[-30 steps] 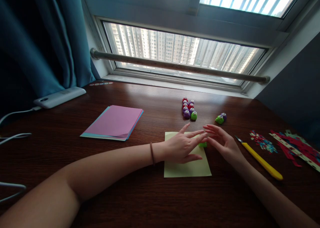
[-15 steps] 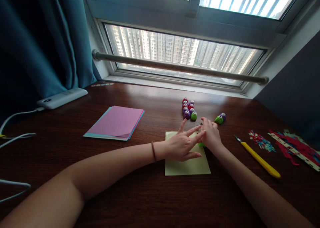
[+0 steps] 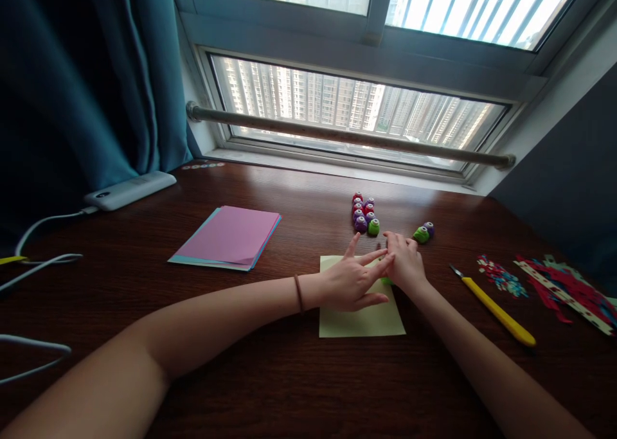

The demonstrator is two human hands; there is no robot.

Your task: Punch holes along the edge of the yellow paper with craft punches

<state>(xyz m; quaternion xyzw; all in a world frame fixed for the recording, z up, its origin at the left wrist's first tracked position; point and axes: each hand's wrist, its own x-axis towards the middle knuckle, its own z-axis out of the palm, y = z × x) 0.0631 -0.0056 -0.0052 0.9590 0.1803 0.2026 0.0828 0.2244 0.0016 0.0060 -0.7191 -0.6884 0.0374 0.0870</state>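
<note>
A pale yellow-green paper sheet [image 3: 361, 322] lies on the dark wooden table [image 3: 289, 375]. My left hand [image 3: 354, 278] rests flat on it with fingers spread. My right hand [image 3: 405, 262] presses down on a small green punch [image 3: 385, 279] at the sheet's far right edge; the hand covers most of the punch. Just beyond the sheet stand a cluster of small red, purple and green punches [image 3: 364, 213] and a separate green and purple pair [image 3: 423, 232].
A stack of pink and blue paper [image 3: 229, 236] lies to the left. A yellow craft knife [image 3: 496, 309] and red paper scraps [image 3: 559, 285] lie to the right. A white power bank [image 3: 128, 189] with cables sits at the far left by the blue curtain.
My right hand moved left from beside the sheet and came down over the green punch. My left hand stayed on the paper. The view shifted slightly.
</note>
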